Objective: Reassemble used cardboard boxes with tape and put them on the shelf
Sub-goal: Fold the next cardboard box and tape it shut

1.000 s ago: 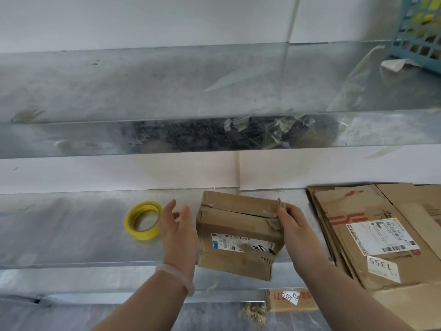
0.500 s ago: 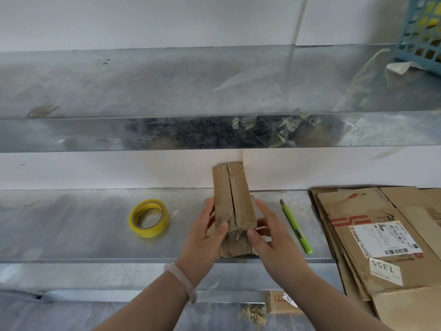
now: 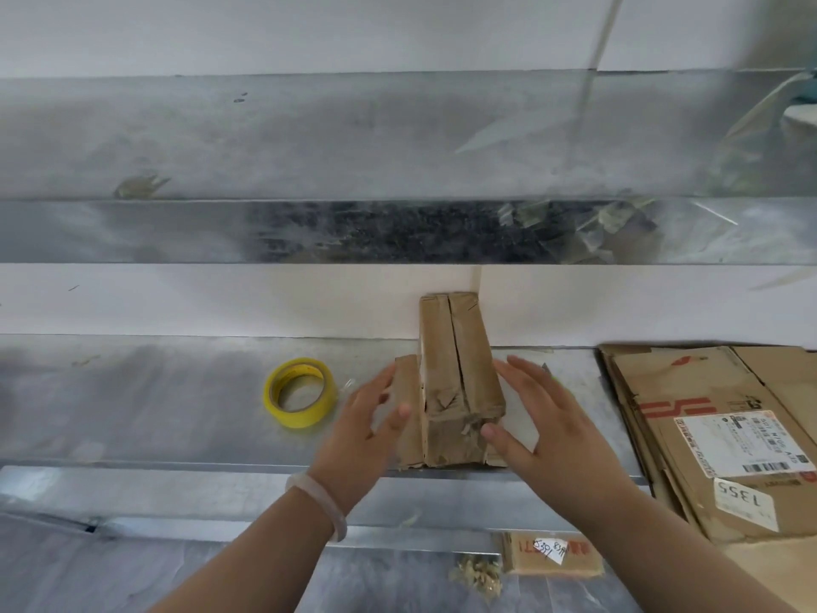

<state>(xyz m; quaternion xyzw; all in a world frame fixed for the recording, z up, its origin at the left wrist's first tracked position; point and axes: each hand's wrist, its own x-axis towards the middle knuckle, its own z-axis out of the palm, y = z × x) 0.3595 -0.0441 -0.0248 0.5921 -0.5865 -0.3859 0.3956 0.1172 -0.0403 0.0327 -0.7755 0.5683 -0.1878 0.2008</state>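
Note:
A small worn cardboard box [image 3: 460, 382] stands on the metal shelf [image 3: 154, 400], its two top flaps meeting along a centre seam. A loose side flap [image 3: 409, 413] sticks out on its left. My left hand [image 3: 362, 429] hovers at that flap with fingers spread, thumb tip touching it. My right hand [image 3: 539, 418] is spread flat just right of the box, thumb at its lower front corner. A yellow tape roll [image 3: 299, 392] lies flat to the left of the box.
A stack of flattened cardboard boxes [image 3: 725, 435] with shipping labels lies at the right. An upper metal shelf [image 3: 309, 139] runs above. A small labelled carton [image 3: 552, 553] and scraps lie on the lower level.
The box went from being held tilted in both hands to standing on the shelf. Both hands have since moved outward off its sides, and the left flap now sticks out.

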